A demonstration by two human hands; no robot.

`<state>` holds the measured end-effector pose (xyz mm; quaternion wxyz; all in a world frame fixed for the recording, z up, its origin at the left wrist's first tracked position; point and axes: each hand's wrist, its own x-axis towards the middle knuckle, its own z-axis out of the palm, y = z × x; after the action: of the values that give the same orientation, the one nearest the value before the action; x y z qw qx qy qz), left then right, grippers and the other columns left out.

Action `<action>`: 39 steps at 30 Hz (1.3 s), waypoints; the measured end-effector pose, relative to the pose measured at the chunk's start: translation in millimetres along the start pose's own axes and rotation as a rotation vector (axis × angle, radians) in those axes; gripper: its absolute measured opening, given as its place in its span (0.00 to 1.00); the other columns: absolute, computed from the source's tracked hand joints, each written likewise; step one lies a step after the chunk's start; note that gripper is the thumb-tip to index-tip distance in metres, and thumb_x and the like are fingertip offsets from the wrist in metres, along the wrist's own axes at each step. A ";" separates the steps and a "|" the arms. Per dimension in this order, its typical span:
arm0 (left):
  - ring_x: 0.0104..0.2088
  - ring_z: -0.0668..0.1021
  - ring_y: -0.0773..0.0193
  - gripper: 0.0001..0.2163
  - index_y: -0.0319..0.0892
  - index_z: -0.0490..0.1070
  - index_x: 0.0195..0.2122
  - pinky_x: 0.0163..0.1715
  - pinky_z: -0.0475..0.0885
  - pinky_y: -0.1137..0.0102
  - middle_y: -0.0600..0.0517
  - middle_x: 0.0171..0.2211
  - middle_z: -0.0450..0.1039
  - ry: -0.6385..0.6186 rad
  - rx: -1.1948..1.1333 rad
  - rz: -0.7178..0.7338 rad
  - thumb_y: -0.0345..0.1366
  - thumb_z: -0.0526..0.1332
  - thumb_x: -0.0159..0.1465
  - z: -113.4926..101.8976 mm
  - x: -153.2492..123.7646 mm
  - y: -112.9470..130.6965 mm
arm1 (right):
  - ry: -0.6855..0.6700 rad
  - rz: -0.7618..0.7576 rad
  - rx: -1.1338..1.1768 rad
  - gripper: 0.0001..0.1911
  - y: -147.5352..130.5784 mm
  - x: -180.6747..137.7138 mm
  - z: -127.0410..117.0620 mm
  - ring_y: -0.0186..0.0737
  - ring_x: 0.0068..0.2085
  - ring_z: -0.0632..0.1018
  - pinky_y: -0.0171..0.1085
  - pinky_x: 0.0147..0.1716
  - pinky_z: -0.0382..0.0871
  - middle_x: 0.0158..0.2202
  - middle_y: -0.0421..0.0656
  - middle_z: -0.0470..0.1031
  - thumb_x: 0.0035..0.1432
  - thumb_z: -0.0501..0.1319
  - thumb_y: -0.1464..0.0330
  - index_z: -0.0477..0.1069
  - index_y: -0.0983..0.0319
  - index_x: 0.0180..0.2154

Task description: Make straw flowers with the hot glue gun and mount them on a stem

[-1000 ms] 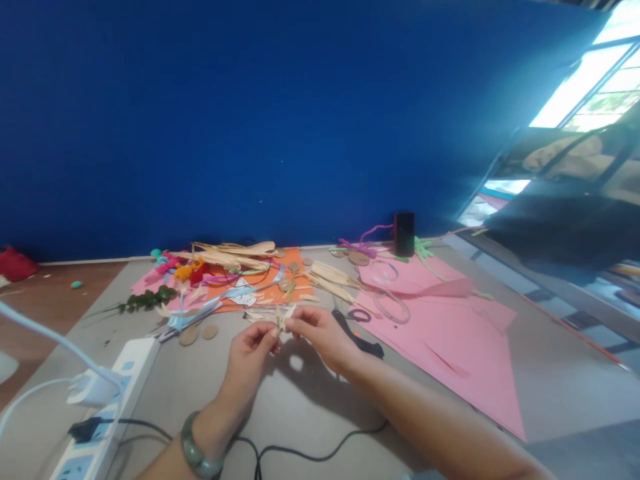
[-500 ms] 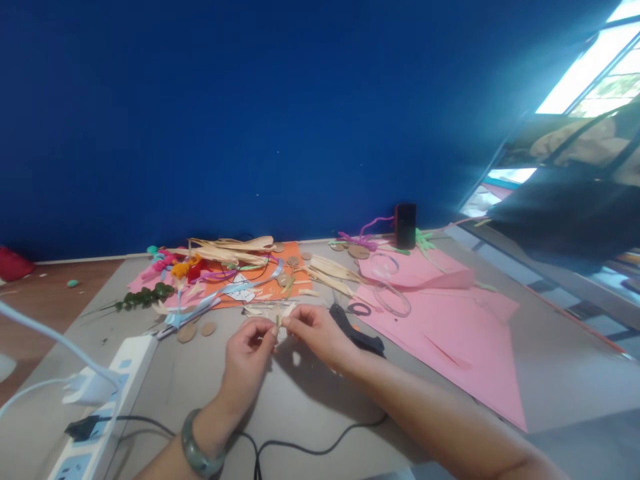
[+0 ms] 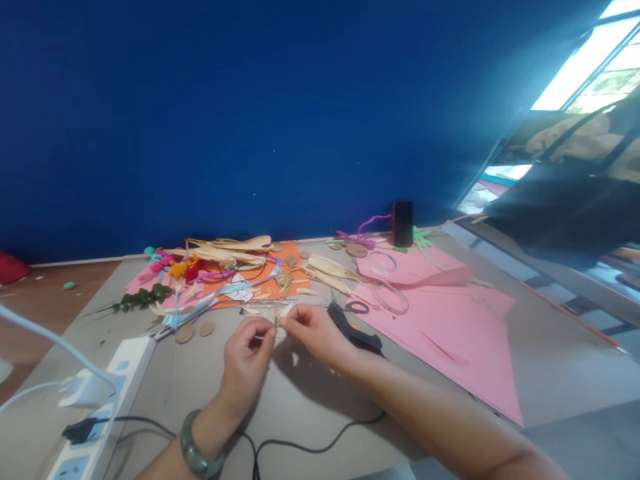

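Head view: both bare hands meet low over a grey table [image 3: 300, 413], near the middle, with thumbs and forefingers pinched narrowly on one small pale piece [image 3: 277, 322]. The left hand [image 3: 250, 350] has the piece at its thumb and fingertip, and the right hand [image 3: 313, 333] grips it from the other side. The piece is too small and blurred to tell its exact shape, and whether the fingertips of the two hands touch each other cannot be told. It is held up off the table, just in front of some pale scraps at the near edge of an orange sheet [image 3: 290, 252]. A green bangle [image 3: 195, 443] circles the left wrist. Just beside the right hand lies a black glue gun [image 3: 355, 330], with a dark ring [image 3: 357, 307] next to it and pink paper [image 3: 450, 333] spread farther right. Behind the hands are two bundles of straw-coloured strips [image 3: 327, 273], one lying partly over the orange sheet. Two round wooden discs [image 3: 185, 333] rest side by side to the left, near a leafy green sprig [image 3: 145, 297]. A white power strip [image 3: 135, 353] stretches along the left, with plugs in it, and a black cord [image 3: 320, 450] crosses the table below the hands. A dark phone [image 3: 403, 223] stands upright against the blue wall [image 3: 300, 120].
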<state>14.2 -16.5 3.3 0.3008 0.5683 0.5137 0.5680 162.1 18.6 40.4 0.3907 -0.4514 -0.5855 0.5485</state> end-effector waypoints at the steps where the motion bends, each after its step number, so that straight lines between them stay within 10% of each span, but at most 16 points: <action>1: 0.33 0.75 0.61 0.06 0.42 0.74 0.27 0.30 0.71 0.71 0.49 0.29 0.73 -0.002 0.005 0.004 0.37 0.62 0.58 -0.1 0.0 0.3 | 0.002 -0.004 0.000 0.13 0.0 -0.1 0.4 0.30 0.22 0.64 0.32 0.21 0.56 0.19 0.37 0.66 0.50 0.63 0.64 0.67 0.63 0.20; 21: 0.23 0.72 0.68 0.08 0.40 0.72 0.30 0.25 0.70 0.73 0.54 0.23 0.70 -0.134 -0.338 -0.289 0.40 0.63 0.59 -1.8 0.5 1.2 | -0.174 0.054 0.301 0.11 7.6 9.0 -7.2 0.29 0.23 0.66 0.31 0.25 0.58 0.21 0.36 0.71 0.44 0.70 0.64 0.71 0.64 0.23; 39: 0.21 0.71 0.69 0.07 0.40 0.71 0.29 0.22 0.68 0.74 0.55 0.21 0.69 -0.124 -0.301 -0.273 0.38 0.63 0.58 -2.7 0.9 2.2 | -0.181 0.111 0.348 0.10 17.0 13.4 -6.8 0.29 0.23 0.67 0.31 0.24 0.59 0.21 0.37 0.72 0.40 0.71 0.66 0.75 0.64 0.24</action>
<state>12.1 -17.0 6.1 0.4877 0.4759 0.4759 0.5561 166.4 33.2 23.6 0.3774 -0.3576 -0.4889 0.7005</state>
